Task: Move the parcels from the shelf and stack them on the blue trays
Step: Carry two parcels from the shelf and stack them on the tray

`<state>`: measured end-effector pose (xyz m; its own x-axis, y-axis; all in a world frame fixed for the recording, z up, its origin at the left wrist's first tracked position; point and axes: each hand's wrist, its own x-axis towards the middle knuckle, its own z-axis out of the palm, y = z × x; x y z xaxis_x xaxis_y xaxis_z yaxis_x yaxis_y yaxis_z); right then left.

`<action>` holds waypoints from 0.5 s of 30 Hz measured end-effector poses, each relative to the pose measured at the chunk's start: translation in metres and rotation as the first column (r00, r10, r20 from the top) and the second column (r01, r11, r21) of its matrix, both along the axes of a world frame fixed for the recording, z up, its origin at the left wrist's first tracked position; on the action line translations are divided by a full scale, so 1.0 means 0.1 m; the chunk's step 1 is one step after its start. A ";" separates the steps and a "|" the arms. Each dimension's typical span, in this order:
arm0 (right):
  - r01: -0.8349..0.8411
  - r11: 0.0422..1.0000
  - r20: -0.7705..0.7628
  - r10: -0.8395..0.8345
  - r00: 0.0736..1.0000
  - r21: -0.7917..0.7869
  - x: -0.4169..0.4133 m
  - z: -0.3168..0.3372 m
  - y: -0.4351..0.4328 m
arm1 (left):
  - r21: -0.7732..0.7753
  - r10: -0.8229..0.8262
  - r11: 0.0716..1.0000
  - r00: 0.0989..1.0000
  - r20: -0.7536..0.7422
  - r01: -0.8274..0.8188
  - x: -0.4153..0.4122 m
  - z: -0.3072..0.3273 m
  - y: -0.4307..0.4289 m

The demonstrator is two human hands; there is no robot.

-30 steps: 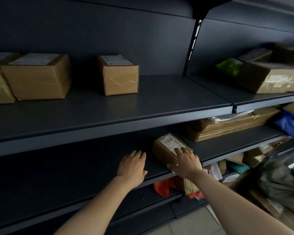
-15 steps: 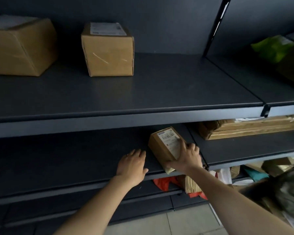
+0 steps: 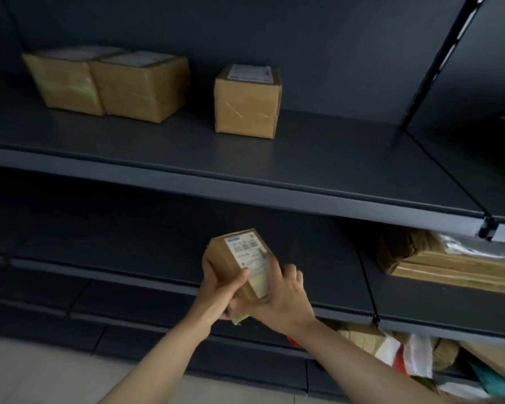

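A small brown cardboard parcel (image 3: 236, 259) with a white label is lifted off the middle shelf (image 3: 333, 298), tilted, and held in both hands. My left hand (image 3: 216, 290) grips its left side with the thumb across the top face. My right hand (image 3: 277, 298) grips its right side and lower end. On the upper shelf (image 3: 303, 176) stand three more cardboard parcels: two side by side at the left, the outer parcel (image 3: 66, 83) and the inner parcel (image 3: 142, 84), and a single parcel (image 3: 247, 102) in the middle. No blue tray is in view.
Flat cardboard packages (image 3: 455, 263) lie on the middle shelf at the right. Several mixed parcels and bags (image 3: 414, 357) crowd the lowest shelf at the bottom right. A black upright (image 3: 438, 62) divides the shelf bays. Light floor tiles (image 3: 41, 371) show at the bottom left.
My left hand left the shelf edge and took hold of the small parcel beside my right hand. Both hands raised it off the middle shelf. The view swung left.
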<state>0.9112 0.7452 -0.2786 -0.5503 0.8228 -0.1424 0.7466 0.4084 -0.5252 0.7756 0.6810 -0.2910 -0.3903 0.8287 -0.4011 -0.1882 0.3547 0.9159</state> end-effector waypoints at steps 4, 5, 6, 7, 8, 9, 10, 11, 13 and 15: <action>-0.201 0.970 -0.122 0.218 0.968 0.134 -0.06 0.26 -0.16 | -0.008 0.151 0.989 0.988 0.041 -0.150 -0.21 0.09 -0.40; -0.224 0.954 -0.195 0.262 0.945 0.200 -0.08 0.32 -0.18 | -0.016 0.170 0.985 0.984 0.047 -0.170 -0.27 0.14 -0.50; -0.236 0.936 -0.267 0.306 0.914 0.263 -0.11 0.38 -0.20 | -0.010 0.184 0.983 0.981 0.065 -0.184 -0.32 0.20 -0.60; -0.237 0.919 -0.326 0.339 0.882 0.315 -0.16 0.45 -0.21 | 0.001 0.194 0.981 0.977 0.091 -0.195 -0.37 0.26 -0.69; -0.230 0.908 -0.367 0.359 0.858 0.351 -0.21 0.52 -0.23 | 0.010 0.199 0.979 0.973 0.114 -0.202 -0.40 0.34 -0.78; -0.223 0.896 -0.395 0.378 0.837 0.384 -0.27 0.59 -0.24 | 0.019 0.189 0.981 0.973 0.131 -0.194 -0.44 0.45 -0.88; -0.213 0.884 -0.422 0.395 0.816 0.417 -0.32 0.67 -0.24 | 0.039 0.160 0.985 0.978 0.133 -0.167 -0.46 0.56 -0.97; -0.194 0.875 -0.455 0.406 0.793 0.443 -0.37 0.76 -0.24 | 0.061 0.121 0.990 0.986 0.118 -0.129 -0.49 0.69 -1.05; -0.142 0.871 -0.542 0.412 0.732 0.470 -0.47 0.96 -0.19 | 0.094 0.062 0.993 0.995 0.075 -0.069 -0.56 0.90 -1.18; -0.075 0.875 -0.635 0.403 0.659 0.479 -0.55 1.18 -0.10 | 0.131 0.070 0.988 0.996 0.061 -0.078 -0.60 1.14 -1.27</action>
